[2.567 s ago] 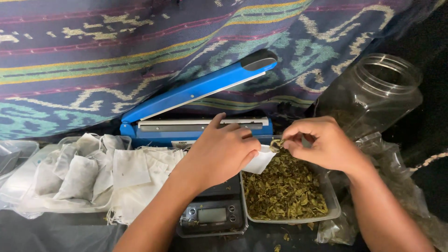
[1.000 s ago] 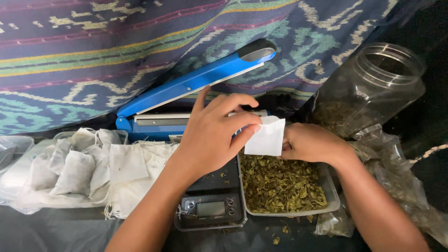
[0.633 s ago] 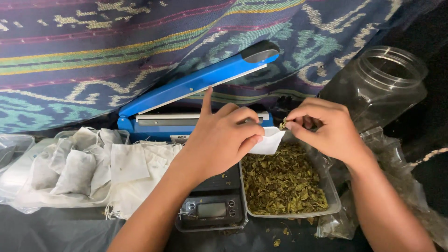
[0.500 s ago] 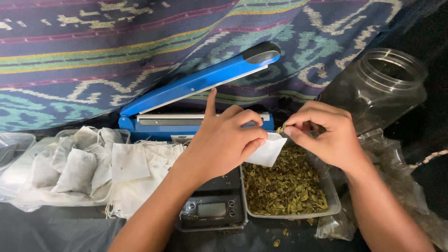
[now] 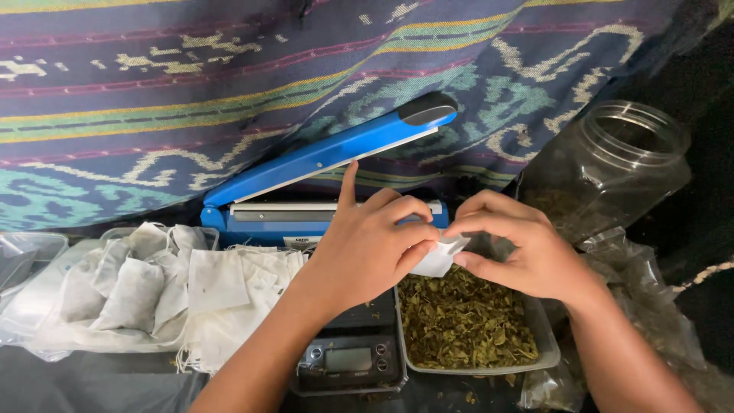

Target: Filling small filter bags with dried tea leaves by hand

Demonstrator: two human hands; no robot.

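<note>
— What do we have in our hands?

— A small white paper bag [image 5: 442, 256], pinched from both sides. Our left hand [image 5: 375, 248] grips its near edge with thumb and bent fingers, the index finger sticking straight up. Our right hand [image 5: 520, 245] closes thumb and fingertips on the bag's top corner. The bag hangs just above the far left corner of the tray [image 5: 547, 348].

— And the tray itself?

— A shallow clear tray, full of dried green leaves [image 5: 462, 329]. We take it as our landmark. Touching its left side sits a small digital scale [image 5: 348, 359], partly under our left forearm.

— What lies beyond the tray?

— Just behind it stands a blue heat sealer [image 5: 321, 164] with its arm raised at a slant and its black handle pointing to the right. Behind that hangs a striped woven cloth [image 5: 191, 92] in purple, green and teal.

— To the sides?

— Well left of the tray, past the scale, a heap of white cloth bags [image 5: 160, 279] lies on clear plastic. Right of the tray and a little behind it, a big clear plastic jar [image 5: 612, 172] leans open-mouthed, with crumpled clear plastic [image 5: 650, 298] below it.
</note>
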